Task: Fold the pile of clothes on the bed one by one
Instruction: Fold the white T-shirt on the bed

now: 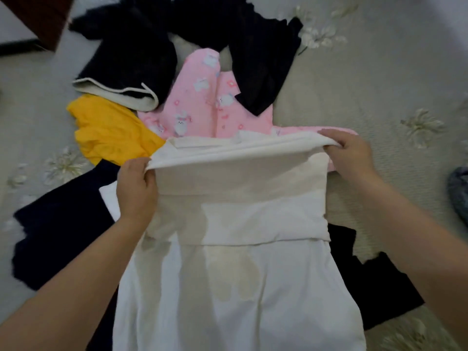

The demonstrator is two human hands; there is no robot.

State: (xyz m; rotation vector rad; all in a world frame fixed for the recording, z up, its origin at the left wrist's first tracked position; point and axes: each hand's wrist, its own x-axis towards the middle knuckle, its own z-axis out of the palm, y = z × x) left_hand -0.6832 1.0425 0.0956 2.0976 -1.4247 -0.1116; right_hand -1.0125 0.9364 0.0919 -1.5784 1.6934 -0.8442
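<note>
A white garment (235,262) lies lengthwise in front of me on the bed, its far part doubled back toward me. My left hand (136,188) pinches the left corner of that folded edge. My right hand (350,155) pinches the right corner, and the edge hangs taut between them, lifted a little. Beyond it lies the pile: a pink printed piece (202,97), a yellow piece (109,127), and black garments (141,46) with a cream lining.
The bedspread (379,84) is pale grey-green with flower patterns. Dark navy cloth (55,239) lies under the white garment at left, black cloth (372,287) at right. A blue-grey item (459,191) sits at the right edge. Dark furniture (38,16) is at top left.
</note>
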